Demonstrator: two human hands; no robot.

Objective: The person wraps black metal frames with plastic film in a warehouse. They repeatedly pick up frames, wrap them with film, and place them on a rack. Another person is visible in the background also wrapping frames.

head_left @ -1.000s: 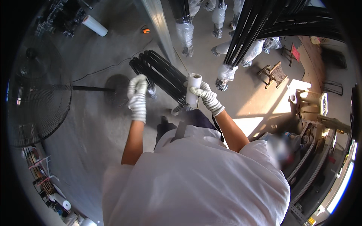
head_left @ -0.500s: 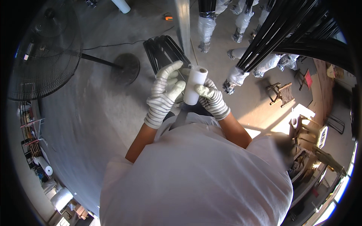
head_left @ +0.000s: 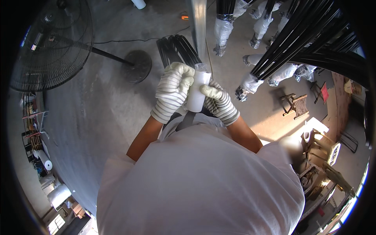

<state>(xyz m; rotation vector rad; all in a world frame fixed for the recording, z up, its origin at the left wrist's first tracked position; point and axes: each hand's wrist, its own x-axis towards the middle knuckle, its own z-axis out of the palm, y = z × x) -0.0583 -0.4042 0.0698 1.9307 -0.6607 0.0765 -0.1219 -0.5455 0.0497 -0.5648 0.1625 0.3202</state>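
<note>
A white roll of plastic wrap (head_left: 197, 96) stands almost upright before my body. My right hand (head_left: 219, 100), in a striped, light-tipped glove, is closed round it with the thumb across its front. My left hand (head_left: 173, 86), gloved alike, is closed beside the roll's upper left. Its fingers are curled in, and whatever is between them cannot be made out. Clear film (head_left: 201, 67) shows at the roll's top. Just beyond my hands lies a bundle of black bars (head_left: 178, 49), its near end hidden by the hands and roll.
A tall shiny post (head_left: 199, 29) rises just beyond the roll. On the left is a standing fan (head_left: 53, 47) with a round base (head_left: 136, 66) and a cord. Film-wrapped bundles of black rods (head_left: 282, 47) stand at right, near folding stools (head_left: 296, 105).
My left hand's fingers have gone from spread to curled in against the roll's upper side. The roll's top has tipped away, and its core opening no longer shows. My view has shifted slightly.
</note>
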